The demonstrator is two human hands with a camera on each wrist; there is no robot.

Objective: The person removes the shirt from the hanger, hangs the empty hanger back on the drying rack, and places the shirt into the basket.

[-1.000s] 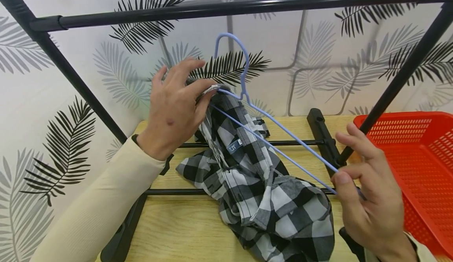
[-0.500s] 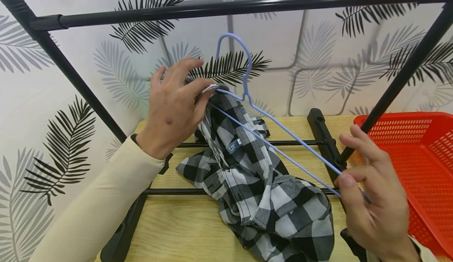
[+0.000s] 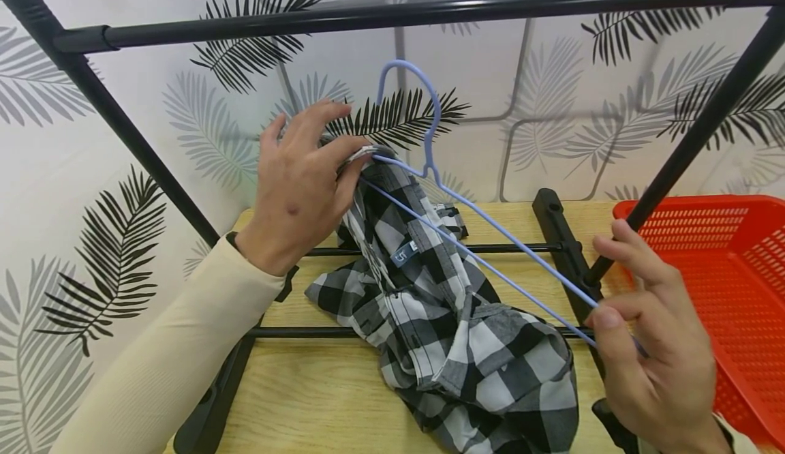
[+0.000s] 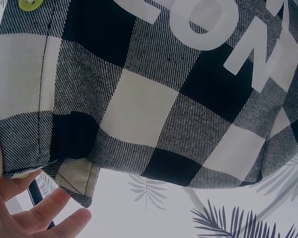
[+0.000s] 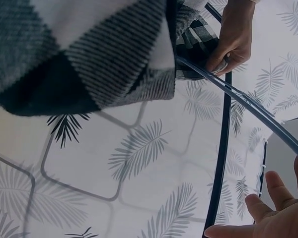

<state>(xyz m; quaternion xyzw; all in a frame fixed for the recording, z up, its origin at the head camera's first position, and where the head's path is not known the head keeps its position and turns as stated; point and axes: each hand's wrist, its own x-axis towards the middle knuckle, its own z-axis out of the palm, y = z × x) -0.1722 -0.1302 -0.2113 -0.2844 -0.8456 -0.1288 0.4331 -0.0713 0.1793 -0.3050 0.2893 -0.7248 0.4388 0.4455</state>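
Observation:
A black, grey and white checked shirt [image 3: 429, 304] hangs bunched from my left hand [image 3: 300, 188], whose thumb and index finger pinch its collar edge. In the left wrist view the checked cloth [image 4: 144, 104] with white printed letters fills most of the picture, and the fingers [image 4: 44, 208] show below it. A light blue hanger [image 3: 509, 239] slants down to the right, its hook up and its left end inside the shirt's neck. At the lower right end, my right hand [image 3: 659, 348] pinches the hanger between thumb and index finger, other fingers raised. The right wrist view shows the hanger [image 5: 258, 109] too.
A black rack bar [image 3: 392, 16] crosses above the hanger's hook, with slanting posts at both sides and lower rods behind the shirt. At the right stands a red plastic basket [image 3: 736, 290]. A wood-grain tabletop [image 3: 306, 386] lies below, before a leaf-patterned wall.
My right hand has moved slightly right and down, and the hanger has slid a little with it, its hook shifting right. The left hand and shirt stay nearly still.

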